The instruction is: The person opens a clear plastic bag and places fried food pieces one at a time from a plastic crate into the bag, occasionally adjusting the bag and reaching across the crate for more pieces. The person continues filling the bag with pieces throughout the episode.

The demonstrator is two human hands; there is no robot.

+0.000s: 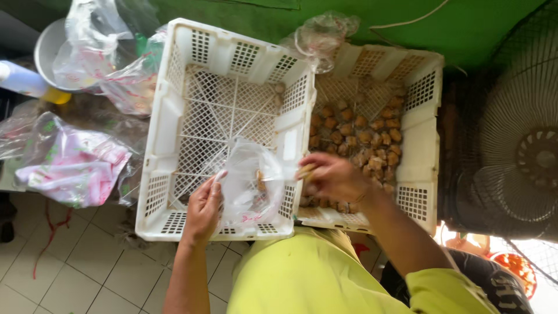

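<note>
Here both hands [264, 192] hold a clear bag [250, 183] (over empty crate's [160, 145] front rim).

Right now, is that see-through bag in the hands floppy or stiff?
Probably floppy: the clear bag sags and crinkles between the left hand and right hand. Likely light and thin, since the white crate shows through it.

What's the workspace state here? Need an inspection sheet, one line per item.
Surface: pale tiled floor; green backdrop behind.
Job's things: clear plastic bag held open over the near-empty white crate; second white crate holds brown food pieces.
Clutter: plastic bags, metal bowl, bottle.
Grippers: left hand holds bag edge; right hand pinches a piece at the bag mouth.
Cables: white cord.
Surroundings: fan at right.
</note>
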